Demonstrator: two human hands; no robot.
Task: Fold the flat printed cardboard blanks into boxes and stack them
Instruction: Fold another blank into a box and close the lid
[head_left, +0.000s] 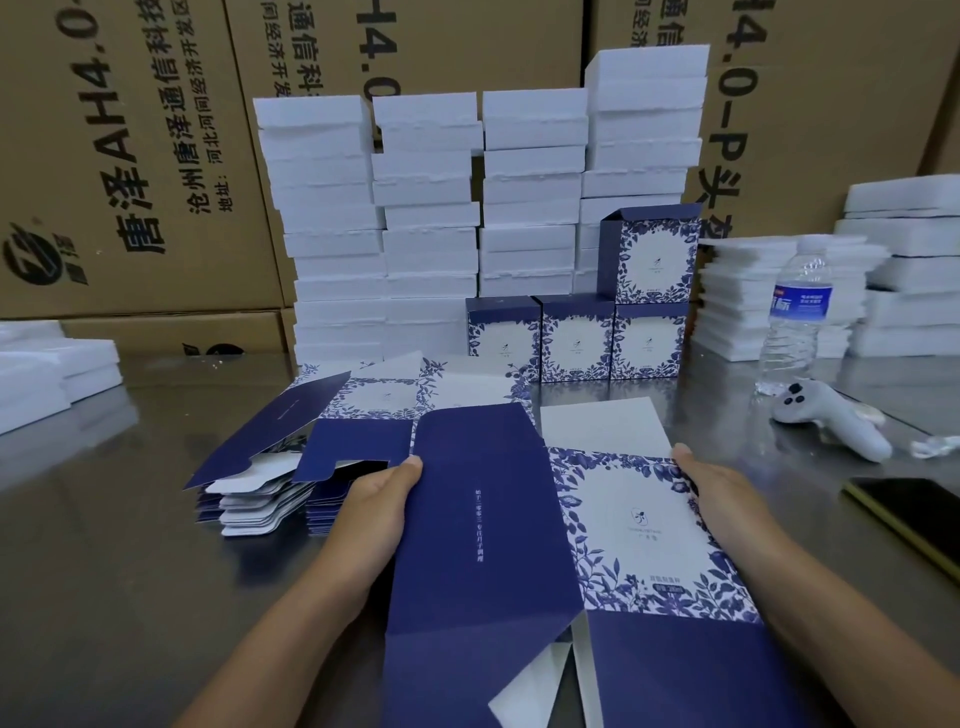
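Head cam: brown cartons (130, 156) and white foam stacks (431, 208) sit well behind the held blank (483, 519). Pile of flat blanks (322, 431) is just left of it, with four folded boxes (576, 338) behind. Left hand (374, 499) and right hand (722, 499) each pinch a side edge of it, thumbs on top.

Navy-and-white floral cardboard blank (561, 530), matching folded boxes (576, 340), white foam blocks (431, 208), brown cartons (130, 156)
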